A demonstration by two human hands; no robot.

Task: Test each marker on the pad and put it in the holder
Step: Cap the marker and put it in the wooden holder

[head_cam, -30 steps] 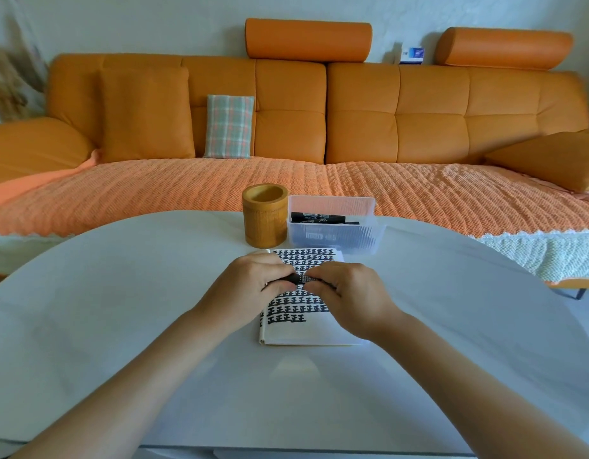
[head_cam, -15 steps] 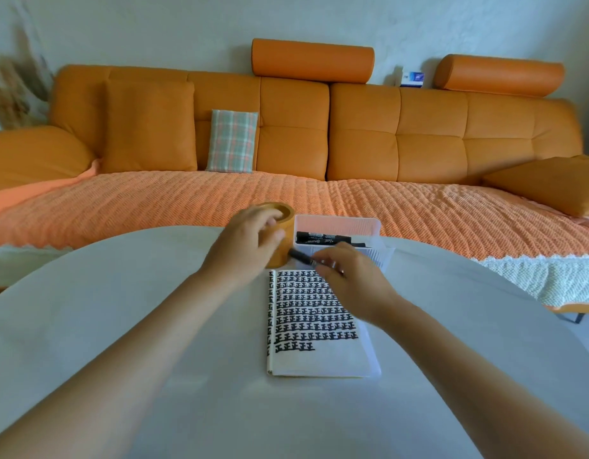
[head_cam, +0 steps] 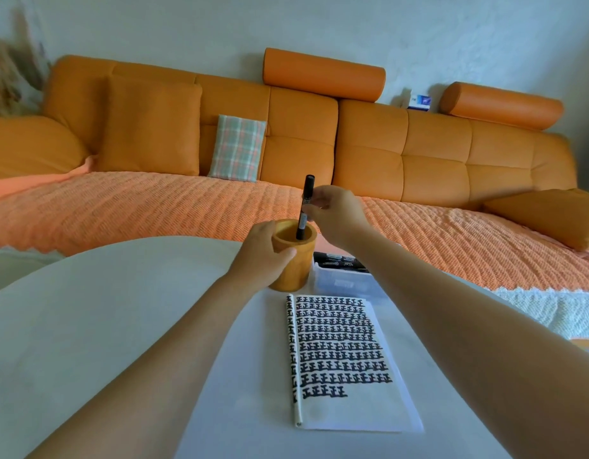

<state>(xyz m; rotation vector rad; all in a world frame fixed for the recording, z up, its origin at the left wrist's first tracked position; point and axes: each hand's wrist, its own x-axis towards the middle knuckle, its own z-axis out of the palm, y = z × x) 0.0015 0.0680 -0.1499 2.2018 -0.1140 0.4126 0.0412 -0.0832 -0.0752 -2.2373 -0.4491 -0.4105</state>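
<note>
A black marker (head_cam: 305,207) stands upright with its lower end inside the yellow wooden holder (head_cam: 299,263). My right hand (head_cam: 336,212) pinches the marker at mid-length, above the holder's mouth. My left hand (head_cam: 263,255) wraps around the holder's left side, thumb on the rim. In front of the holder lies the white pad (head_cam: 342,359), covered with rows of black marks. Behind my right forearm a clear plastic box (head_cam: 339,279) holds more black markers (head_cam: 336,260).
Everything sits on a white round table (head_cam: 104,326). Beyond its far edge runs an orange sofa (head_cam: 418,160) with a plaid cushion (head_cam: 236,147) and an orange knitted cover.
Both hands left the pad. My left hand took hold of the holder, and my right hand raised the marker upright and lowered its end into the holder. The camera tilted up.
</note>
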